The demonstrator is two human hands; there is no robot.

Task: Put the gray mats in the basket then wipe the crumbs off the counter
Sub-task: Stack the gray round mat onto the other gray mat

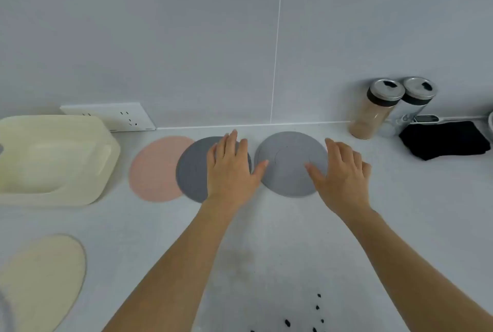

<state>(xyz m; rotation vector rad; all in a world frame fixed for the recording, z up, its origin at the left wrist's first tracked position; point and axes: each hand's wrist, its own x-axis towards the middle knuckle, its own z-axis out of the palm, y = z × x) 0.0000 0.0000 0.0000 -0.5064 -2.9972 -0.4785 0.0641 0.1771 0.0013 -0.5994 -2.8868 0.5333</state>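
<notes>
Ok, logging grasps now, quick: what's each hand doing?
Left hand: open, flat on the dark gray round mat, holding nothing.
Right hand: open, at the light gray round mat, holding nothing.

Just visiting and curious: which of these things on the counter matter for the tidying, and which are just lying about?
Part of the job: dark gray mat, light gray mat, cream basket, crumbs, black cloth.

Just lying about: pink mat, cream mat, two jars.
</notes>
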